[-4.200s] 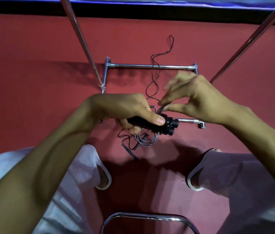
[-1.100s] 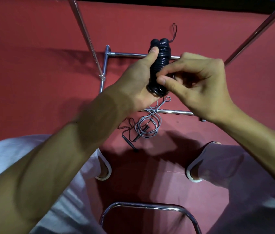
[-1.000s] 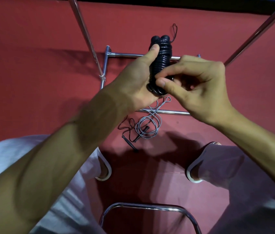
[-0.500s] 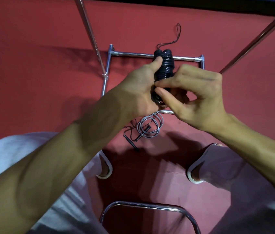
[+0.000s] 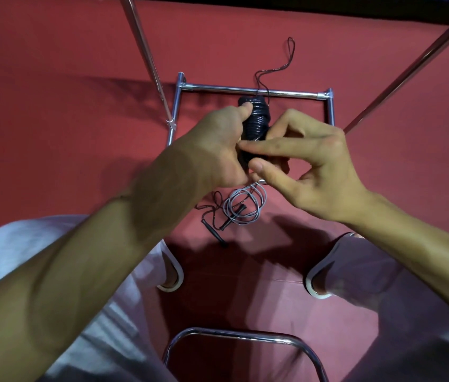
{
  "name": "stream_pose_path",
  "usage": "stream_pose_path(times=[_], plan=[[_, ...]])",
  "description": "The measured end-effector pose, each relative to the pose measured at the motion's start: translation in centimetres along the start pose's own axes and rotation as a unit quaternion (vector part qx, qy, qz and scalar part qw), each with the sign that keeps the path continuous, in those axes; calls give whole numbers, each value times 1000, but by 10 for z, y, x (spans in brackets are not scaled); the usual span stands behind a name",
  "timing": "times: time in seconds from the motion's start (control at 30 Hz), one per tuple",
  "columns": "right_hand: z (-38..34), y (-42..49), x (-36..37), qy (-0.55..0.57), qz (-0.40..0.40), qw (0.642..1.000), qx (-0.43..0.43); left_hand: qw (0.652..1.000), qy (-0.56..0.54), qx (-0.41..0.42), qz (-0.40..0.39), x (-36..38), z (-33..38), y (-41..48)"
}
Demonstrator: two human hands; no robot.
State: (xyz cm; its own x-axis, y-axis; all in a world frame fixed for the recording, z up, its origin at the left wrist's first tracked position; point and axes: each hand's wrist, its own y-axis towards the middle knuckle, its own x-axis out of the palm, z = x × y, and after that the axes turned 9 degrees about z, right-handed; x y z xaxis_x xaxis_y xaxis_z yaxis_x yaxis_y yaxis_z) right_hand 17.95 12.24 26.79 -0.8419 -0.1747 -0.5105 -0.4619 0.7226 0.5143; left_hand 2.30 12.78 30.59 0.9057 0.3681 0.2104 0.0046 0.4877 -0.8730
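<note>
**Cord-wrapped bundle: position and grip**

Since half a second ago the cord-wrapped bundle [image 5: 255,119] has dropped from across the far crossbar to just below it, and the right index finger has stretched out across the wrap.

Surroundings: a chrome floor frame [image 5: 245,91] lies on the red carpet [image 5: 52,119] directly beyond the hands. Two slanted chrome poles [image 5: 146,59] run up and out of view on either side. A loose grey cord coil [image 5: 245,208] with thin black ends rests on the carpet below the hands, between two white shoes [image 5: 175,277]. A chrome chair rim [image 5: 239,334] shows at the bottom edge. A thin black cord tail [image 5: 289,56] trails from the bundle top over the crossbar.

Grip: the left hand [image 5: 217,150] grasps the bundle, thumb laid along its upper side, fingers curled behind and hidden. The right hand [image 5: 314,166] pinches the bundle's lower end between index finger and thumb; its other fingers are loosely bent. The hands hide the bundle's lower end.
</note>
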Motion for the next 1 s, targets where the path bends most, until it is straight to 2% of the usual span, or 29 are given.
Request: stream_pose_path(times=[0.1, 0.23, 0.53, 0.63, 0.77, 0.9, 1.0], plan=[[-3, 0, 1, 57, 6, 996, 68, 1000, 7, 7, 15, 2, 0, 2], [-5, 1, 1, 99, 27, 988, 111, 999, 27, 14, 23, 1, 1, 4], [-8, 2, 3, 90, 3, 991, 100, 1000, 0, 16, 4, -3, 4, 3], [-6, 1, 6, 57, 8, 995, 76, 1000, -14, 16, 4, -3, 3, 4], [-3, 1, 5, -13, 4, 1000, -7, 999, -27, 7, 16, -4, 3, 6], [3, -1, 5, -83, -22, 991, -100, 999, -42, -14, 8, -3, 2, 5], [6, -2, 5, -114, -30, 984, -137, 998, -62, -21, -3, -5, 2, 5]])
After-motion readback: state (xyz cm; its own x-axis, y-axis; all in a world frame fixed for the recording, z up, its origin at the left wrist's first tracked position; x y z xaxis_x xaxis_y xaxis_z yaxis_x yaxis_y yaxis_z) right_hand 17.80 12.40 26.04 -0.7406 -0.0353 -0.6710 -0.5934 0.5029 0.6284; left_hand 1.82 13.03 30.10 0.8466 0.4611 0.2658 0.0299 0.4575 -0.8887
